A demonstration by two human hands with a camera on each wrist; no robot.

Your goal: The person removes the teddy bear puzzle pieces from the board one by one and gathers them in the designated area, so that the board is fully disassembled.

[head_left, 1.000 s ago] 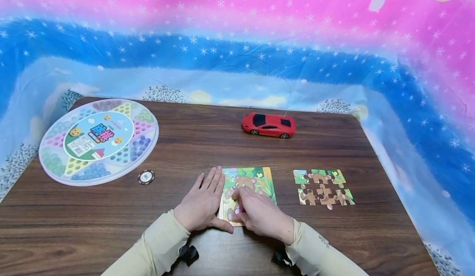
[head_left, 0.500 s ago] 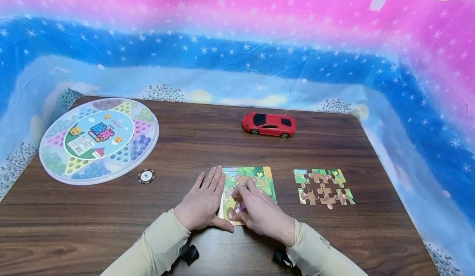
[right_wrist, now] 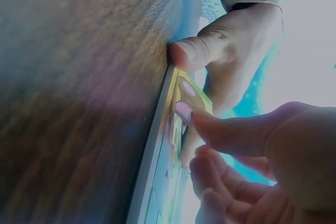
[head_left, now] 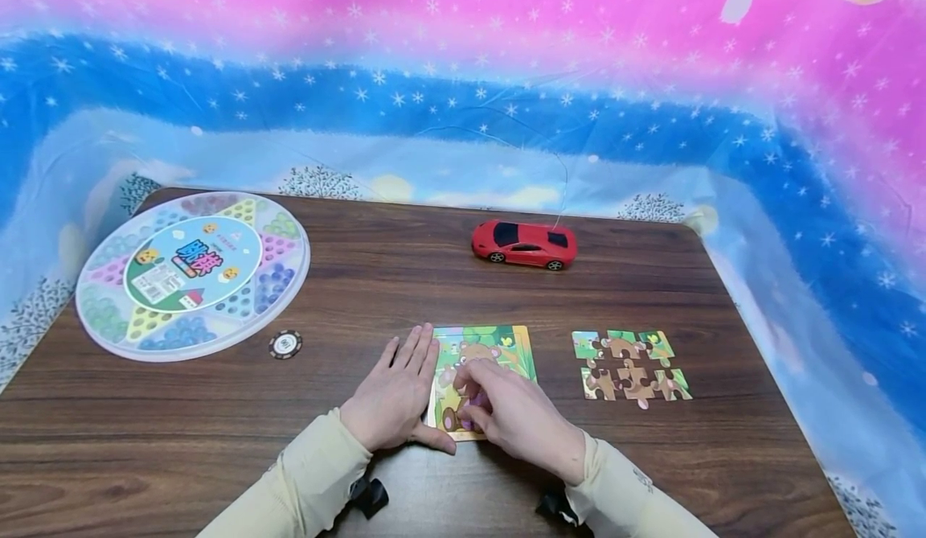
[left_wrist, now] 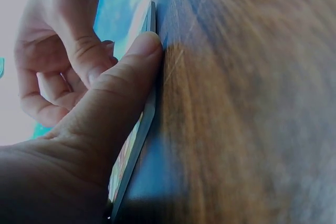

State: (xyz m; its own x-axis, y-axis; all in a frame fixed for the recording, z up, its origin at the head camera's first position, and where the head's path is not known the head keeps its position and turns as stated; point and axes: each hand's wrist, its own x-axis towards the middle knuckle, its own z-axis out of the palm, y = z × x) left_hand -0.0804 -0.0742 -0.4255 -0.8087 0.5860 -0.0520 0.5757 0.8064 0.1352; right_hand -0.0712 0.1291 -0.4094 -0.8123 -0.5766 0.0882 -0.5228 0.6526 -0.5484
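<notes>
A square bear jigsaw puzzle (head_left: 521,353) lies flat on the table in front of me. My left hand (head_left: 394,393) rests along its left side in the head view, fingers straight, with the thumb (left_wrist: 121,77) across the near left corner. Over the lower middle of the puzzle, my right hand (head_left: 517,413) bends its thumb and index finger about a purple-marked puzzle piece (head_left: 477,401), mostly hidden by the hand. In the right wrist view the right thumb (right_wrist: 236,132) points down close to the puzzle's surface. Several loose puzzle pieces (head_left: 635,377) lie in two rows to the right.
On the wooden table (head_left: 391,273), a round Chinese checkers set (head_left: 191,264) lies at the left with a poker chip (head_left: 285,345) beside it. A red toy car (head_left: 524,244) stands at the back. A patterned cloth (head_left: 448,96) hangs behind the table.
My right hand has shifted slightly right over the puzzle, showing more of its lower left part. The left hand and the loose pieces stay where they were.
</notes>
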